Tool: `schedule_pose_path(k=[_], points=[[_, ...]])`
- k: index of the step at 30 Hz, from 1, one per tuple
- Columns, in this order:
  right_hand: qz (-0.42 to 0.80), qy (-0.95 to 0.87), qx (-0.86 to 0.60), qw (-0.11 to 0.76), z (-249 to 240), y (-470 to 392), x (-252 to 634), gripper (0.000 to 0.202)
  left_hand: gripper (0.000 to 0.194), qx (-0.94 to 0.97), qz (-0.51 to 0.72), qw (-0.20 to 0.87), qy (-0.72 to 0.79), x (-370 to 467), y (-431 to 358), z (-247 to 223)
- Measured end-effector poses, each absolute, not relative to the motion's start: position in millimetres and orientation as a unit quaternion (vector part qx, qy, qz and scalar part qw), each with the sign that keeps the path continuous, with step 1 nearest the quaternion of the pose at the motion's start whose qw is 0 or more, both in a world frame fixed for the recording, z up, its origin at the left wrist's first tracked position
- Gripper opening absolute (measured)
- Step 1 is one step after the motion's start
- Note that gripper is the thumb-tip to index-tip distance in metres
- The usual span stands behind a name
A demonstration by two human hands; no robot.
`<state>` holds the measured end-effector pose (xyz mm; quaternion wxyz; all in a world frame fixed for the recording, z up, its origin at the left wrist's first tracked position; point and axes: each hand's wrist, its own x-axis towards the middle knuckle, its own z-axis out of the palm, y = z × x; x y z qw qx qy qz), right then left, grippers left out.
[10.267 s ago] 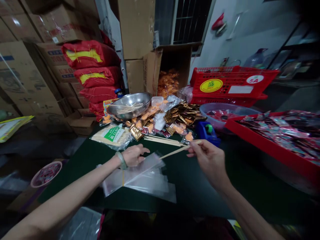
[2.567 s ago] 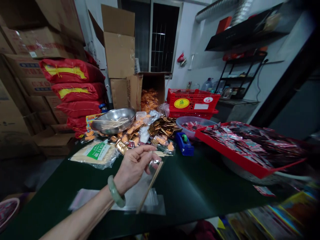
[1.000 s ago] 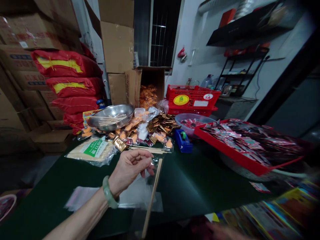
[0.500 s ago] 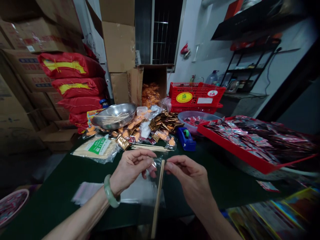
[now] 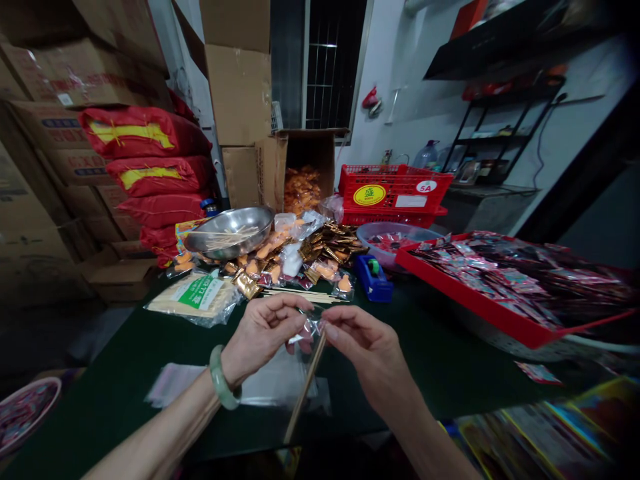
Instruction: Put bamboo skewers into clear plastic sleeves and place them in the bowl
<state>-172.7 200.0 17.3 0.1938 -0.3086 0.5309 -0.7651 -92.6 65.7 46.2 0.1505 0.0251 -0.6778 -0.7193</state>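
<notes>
My left hand (image 5: 267, 333), with a green bangle (image 5: 223, 377) on its wrist, pinches the top of a clear plastic bag (image 5: 311, 327). Thin wooden sticks (image 5: 306, 387) slant down and left from between my hands, seemingly inside the bag. My right hand (image 5: 363, 347) has its thumb and index finger closed at the bag's top edge, by the upper ends of the sticks. Flat clear bags (image 5: 270, 383) lie on the dark green table below. More loose sticks (image 5: 300, 294) lie just beyond my fingers.
A packet of sticks (image 5: 195, 300) and a metal bowl (image 5: 230, 233) are at left. Behind are gold and orange packets (image 5: 330, 247). A blue tape dispenser (image 5: 375, 283), red tray (image 5: 475, 317) of sachets and red basket (image 5: 395, 190) stand at right.
My right hand has moved left, closer to my left hand, onto the bag's top. The lower ends of the sticks have swung left and up.
</notes>
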Motion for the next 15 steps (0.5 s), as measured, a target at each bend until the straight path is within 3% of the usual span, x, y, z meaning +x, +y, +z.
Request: schedule_pose_path(k=[4,9,15], points=[[-0.784,0.533,-0.277,0.153,17,195,-172,0.01,0.026,0.035,-0.723,0.152,-0.674,-92,66,48],[-0.778,0.532,-0.323,0.081,13,195,-169,0.003,0.016,0.029,-0.734,0.156,-0.66,-92,66,47],[-0.799,0.446,-0.385,0.123,8,194,-173,0.012,0.015,0.009,-0.74,0.155,-0.655,-93,64,45]])
